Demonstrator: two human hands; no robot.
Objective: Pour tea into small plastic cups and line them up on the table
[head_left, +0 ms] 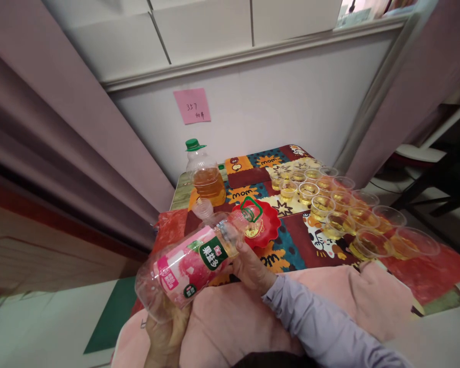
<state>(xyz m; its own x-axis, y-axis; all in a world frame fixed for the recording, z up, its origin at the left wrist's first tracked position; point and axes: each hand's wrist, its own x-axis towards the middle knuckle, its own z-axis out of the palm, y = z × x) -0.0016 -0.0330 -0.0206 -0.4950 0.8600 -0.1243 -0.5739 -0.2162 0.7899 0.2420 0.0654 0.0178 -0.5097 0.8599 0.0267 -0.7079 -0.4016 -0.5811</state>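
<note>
A large clear plastic bottle (189,260) with a pink label lies tilted in both my hands, its neck pointing up and right over a red scalloped bowl (274,225). My left hand (168,319) is wrapped under the bottle's base. Around the side near the shoulder, my right hand (251,268) grips it. A green carrying ring (252,209) hangs on the open neck. Some yellowish liquid shows inside near the shoulder, and more lies in the bowl below. Just behind the bottle is a small clear cup (202,208).
A second bottle (209,184), capped green and partly full of amber liquid, stands at the table's back left. Several clear cups (341,225) of yellow liquid fill the right side in rows. A pink cloth (230,322) drapes the front edge; a pink note (192,106) is on the wall.
</note>
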